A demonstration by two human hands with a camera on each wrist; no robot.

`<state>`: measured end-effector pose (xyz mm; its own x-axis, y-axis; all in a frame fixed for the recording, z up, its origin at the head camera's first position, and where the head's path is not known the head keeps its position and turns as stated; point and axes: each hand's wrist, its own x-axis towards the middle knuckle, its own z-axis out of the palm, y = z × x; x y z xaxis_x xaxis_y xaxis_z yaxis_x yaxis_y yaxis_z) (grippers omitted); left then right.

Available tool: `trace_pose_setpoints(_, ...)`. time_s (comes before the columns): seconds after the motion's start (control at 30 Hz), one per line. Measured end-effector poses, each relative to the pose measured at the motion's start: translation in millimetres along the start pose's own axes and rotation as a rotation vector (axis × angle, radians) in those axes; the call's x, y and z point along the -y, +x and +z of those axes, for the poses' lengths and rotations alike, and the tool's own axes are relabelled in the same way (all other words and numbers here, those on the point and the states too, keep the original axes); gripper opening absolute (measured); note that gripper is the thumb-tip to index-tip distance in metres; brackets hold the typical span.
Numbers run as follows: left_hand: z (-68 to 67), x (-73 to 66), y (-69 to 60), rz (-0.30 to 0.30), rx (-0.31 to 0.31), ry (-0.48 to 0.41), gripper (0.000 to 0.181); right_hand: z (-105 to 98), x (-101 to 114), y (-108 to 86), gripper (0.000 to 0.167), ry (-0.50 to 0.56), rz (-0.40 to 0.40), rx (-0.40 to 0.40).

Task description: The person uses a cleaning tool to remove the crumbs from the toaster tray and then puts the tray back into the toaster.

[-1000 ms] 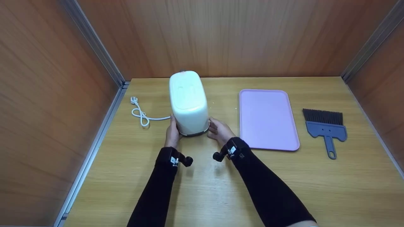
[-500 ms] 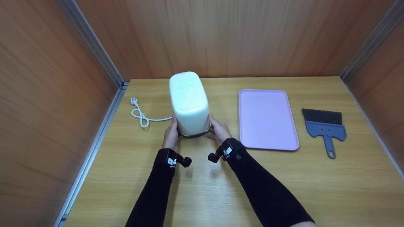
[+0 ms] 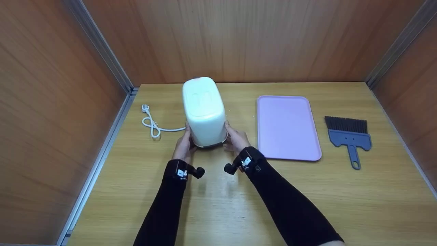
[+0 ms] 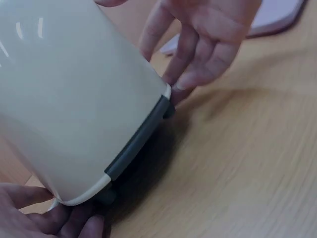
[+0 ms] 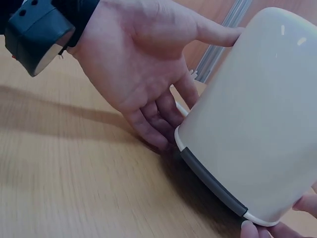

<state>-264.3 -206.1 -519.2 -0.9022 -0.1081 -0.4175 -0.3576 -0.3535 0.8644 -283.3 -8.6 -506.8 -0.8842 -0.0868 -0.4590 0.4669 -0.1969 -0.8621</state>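
No lettering, brand or number can be read; the small white left patch (image 3: 182, 173) and right patch (image 3: 247, 161) on black wrist straps (image 3: 171, 169) are illegible.

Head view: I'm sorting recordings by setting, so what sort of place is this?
Likely a staged work booth rather than an ordinary room: wood-grain panels stand on three sides of a pale wood-grain table, with metal strips where the panels meet.

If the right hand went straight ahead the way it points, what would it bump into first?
Most likely the white appliance: the right hand is right up against its side near the bottom. Whether it would slip partly underneath is unclear.
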Motion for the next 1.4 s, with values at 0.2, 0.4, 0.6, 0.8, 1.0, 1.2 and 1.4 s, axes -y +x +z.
trace_pose_setpoints(0.2, 4.2, 3.9, -2.6, -0.007, 0.041, -0.146, 0.075, -1.6, 2.2, -4.6, 0.061, 0.003, -0.004, -0.021)
trace_pose_setpoints(0.4, 3.0, 6.0, -6.7, -0.005, 0.057, -0.166, 0.074, -3.9, 2.6, -10.9, 0.065, -0.028, -0.004, 0.005)
trace_pose_setpoints(0.6, 4.8, 4.3, -7.8, -0.008, 0.046, -0.141, 0.074, -8.4, 2.0, -14.6, 0.067, -0.05, -0.021, 0.062)
trace_pose_setpoints(0.8, 6.3, -3.2, -8.3, -0.027, 0.021, -0.121, 0.077, -13.4, -4.7, -14.8, 0.067, -0.013, -0.042, 0.128)
trace_pose_setpoints(1.0, 5.5, -10.7, -11.1, -0.02, 0.034, -0.108, 0.078, -16.8, -16.7, -19.1, 0.079, 0.065, -0.014, 0.117)
trace_pose_setpoints(1.2, 9.0, -12.0, -11.4, -0.016, 0.03, -0.08, 0.078, -15.7, -38.5, -19.1, 0.055, 0.139, 0.039, 0.196)
trace_pose_setpoints(1.4, 9.1, -9.6, -11.4, -0.014, 0.014, -0.079, 0.08, 4.4, -50.8, -19.2, 0.038, 0.262, 0.057, 0.213)
